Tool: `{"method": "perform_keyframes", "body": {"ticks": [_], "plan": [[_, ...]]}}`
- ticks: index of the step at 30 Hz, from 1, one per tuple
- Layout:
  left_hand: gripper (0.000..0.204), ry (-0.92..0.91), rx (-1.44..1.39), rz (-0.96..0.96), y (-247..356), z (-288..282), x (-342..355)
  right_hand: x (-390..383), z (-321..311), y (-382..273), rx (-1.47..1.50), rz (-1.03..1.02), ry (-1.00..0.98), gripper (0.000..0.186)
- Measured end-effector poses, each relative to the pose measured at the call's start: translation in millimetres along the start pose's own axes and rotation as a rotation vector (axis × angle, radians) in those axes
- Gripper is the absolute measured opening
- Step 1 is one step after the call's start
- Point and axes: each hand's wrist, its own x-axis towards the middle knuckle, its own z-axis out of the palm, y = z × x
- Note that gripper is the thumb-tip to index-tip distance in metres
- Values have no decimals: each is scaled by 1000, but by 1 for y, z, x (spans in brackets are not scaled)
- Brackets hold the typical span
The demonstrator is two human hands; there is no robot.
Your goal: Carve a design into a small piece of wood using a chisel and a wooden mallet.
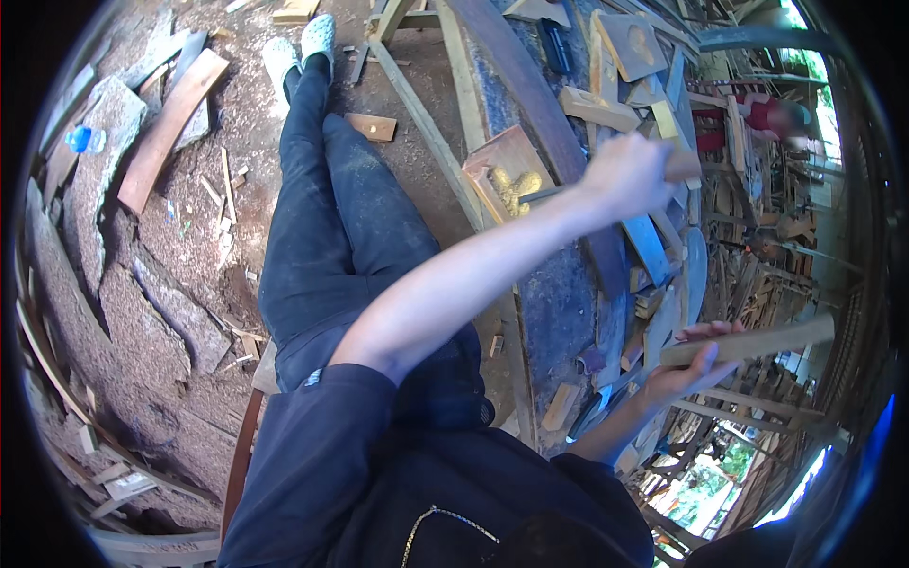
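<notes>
Two hands (623, 178) (678, 379) hold one chisel (682, 165), one bar (767, 343).

Landmark: carved board (506, 155), on the surface (559, 327). Left of the board: legs (348, 222); beyond these, floor (248, 104), with long plank (175, 133) on it; bottle (85, 139) farther left still. Right of the board: left hand (627, 178), around wooden piece (684, 166). Nearer the body than the board, and right: right hand (696, 367), around wooden bar (778, 343). Nearer also, on the surface: offcut (561, 407). Farther than the board, rightward: recessed panel (632, 47).
</notes>
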Motion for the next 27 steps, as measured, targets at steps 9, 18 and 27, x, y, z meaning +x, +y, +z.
{"method": "perform_keyframes", "body": {"ticks": [9,18,27], "plan": [[20,312,-514,-244,-26,-103,1,-35,16,20,184,332,-83,63],[18,321,-568,-200,-24,-90,-19,-80,55,32,86,654,-297,51],[17,105,-659,-245,-8,-99,-29,-125,89,51,71,757,-424,46]]}}
